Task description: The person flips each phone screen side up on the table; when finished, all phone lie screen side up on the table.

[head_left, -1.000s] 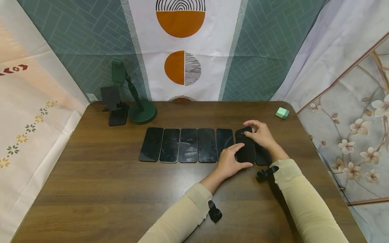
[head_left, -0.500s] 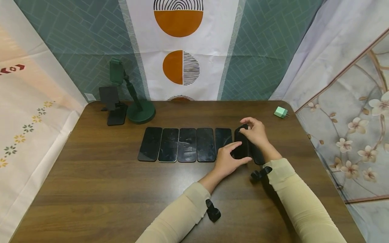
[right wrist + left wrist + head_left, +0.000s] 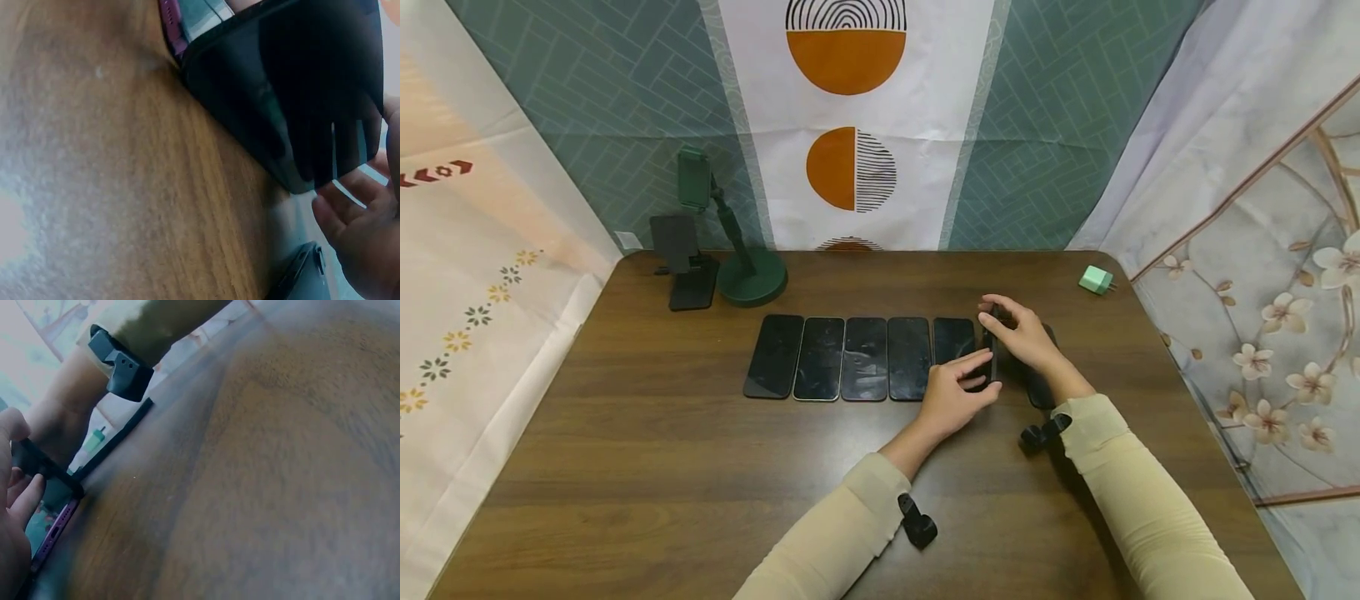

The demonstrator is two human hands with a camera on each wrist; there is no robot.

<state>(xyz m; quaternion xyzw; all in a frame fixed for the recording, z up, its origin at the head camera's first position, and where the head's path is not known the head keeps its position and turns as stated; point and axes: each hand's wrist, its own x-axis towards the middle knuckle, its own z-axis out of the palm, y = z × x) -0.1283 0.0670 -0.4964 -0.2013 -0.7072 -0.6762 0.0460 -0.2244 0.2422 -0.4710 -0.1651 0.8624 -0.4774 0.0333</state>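
A black smartphone [image 3: 995,357] stands tilted up on its long edge at the right end of a row of phones. My right hand [image 3: 1028,340] pinches its far end, and my left hand [image 3: 951,398] holds its near end between thumb and fingers. In the right wrist view its dark, glossy screen [image 3: 250,94] faces the camera. Beside it in the row, a phone with a purple edge [image 3: 56,531] shows in the left wrist view. Another dark phone [image 3: 1040,390] lies to the right, partly hidden by my right hand.
Several phones [image 3: 865,358] lie screen up, side by side. Behind them at left stand a green phone stand [image 3: 752,279] and a black stand [image 3: 692,283]. A mint-green charger plug [image 3: 1096,279] sits near the back right corner of the wooden table [image 3: 700,483].
The phone between my hands has gone from lying back side up to standing on its edge. Both hands have shifted slightly left with it.
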